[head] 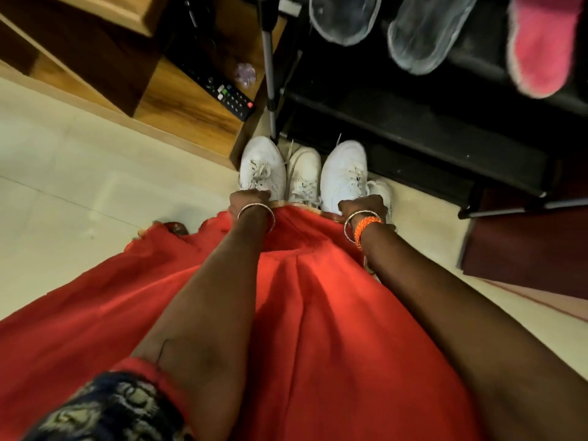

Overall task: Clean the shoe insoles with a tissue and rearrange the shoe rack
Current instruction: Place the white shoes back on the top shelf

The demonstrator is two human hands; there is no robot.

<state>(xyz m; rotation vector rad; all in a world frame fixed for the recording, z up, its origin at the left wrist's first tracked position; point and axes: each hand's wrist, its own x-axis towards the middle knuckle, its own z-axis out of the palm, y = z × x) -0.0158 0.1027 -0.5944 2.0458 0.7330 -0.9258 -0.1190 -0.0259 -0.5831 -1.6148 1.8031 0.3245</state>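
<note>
Head cam, looking straight down: my left hand (249,198) is clamped on the heel of one white lace-up sneaker (262,167), and my right hand (362,205) grips another white sneaker (343,173). A third white shoe (304,173) sits between them, all on the cream floor (79,186) just beside the black shoe rack (413,122).

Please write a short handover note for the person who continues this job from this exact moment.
Left hand: grip on the heel of the left white sneaker.
Right hand: grip on the heel of the right white sneaker.
More white sneakers sit on the floor between and beside them, before the black shoe rack.
On the rack: grey slippers and a pink slipper.
No tissue visible; whether any insoles are cleaned cannot be told. Rearranging remains.
</note>
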